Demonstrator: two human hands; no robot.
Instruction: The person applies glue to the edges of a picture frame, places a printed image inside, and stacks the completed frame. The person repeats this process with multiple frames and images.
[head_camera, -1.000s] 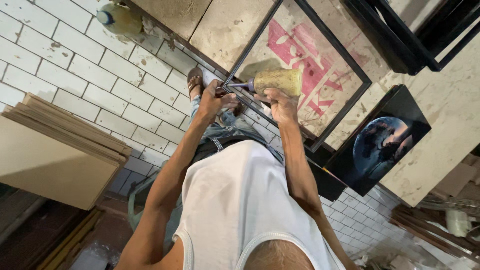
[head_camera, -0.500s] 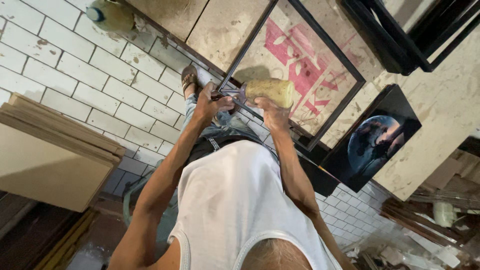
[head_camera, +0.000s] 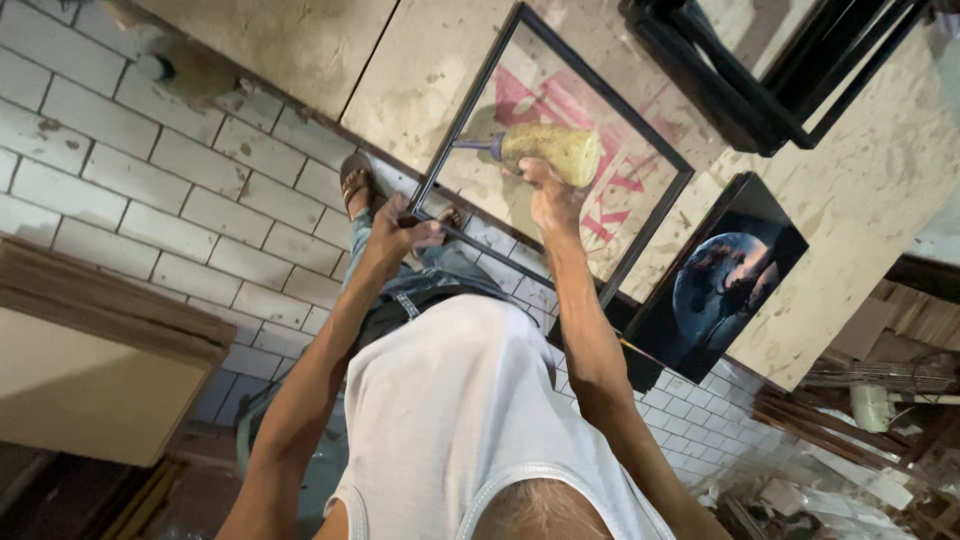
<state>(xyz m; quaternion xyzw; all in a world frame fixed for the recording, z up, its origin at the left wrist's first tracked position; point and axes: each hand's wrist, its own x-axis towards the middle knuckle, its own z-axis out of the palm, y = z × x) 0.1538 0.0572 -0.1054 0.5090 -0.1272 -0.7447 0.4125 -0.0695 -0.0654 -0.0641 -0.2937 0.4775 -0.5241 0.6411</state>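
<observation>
A black picture frame (head_camera: 640, 225) with a cream and red print stands on the tiled floor and leans against a beige board. My left hand (head_camera: 400, 228) grips the frame's lower left corner, close to my sandalled foot (head_camera: 356, 178). My right hand (head_camera: 545, 190) holds a yellowish squeeze bottle (head_camera: 555, 150) in front of the print. The bottle lies sideways, and its purple nozzle (head_camera: 472, 145) points left toward the frame's left rail. My white vest and jeans fill the lower middle of the view.
A second black-framed picture of a planet (head_camera: 730, 285) leans to the right. Empty black frames (head_camera: 770, 80) are stacked at the top right. Wooden boards (head_camera: 100, 340) lie at the left, a round bottle (head_camera: 195, 70) sits at the top left, and scrap clutter (head_camera: 860, 440) is at the lower right.
My right hand has lifted the bottle away from the frame's lower corner and up over the print, with the nozzle turned to the left. My left hand stays on the corner.
</observation>
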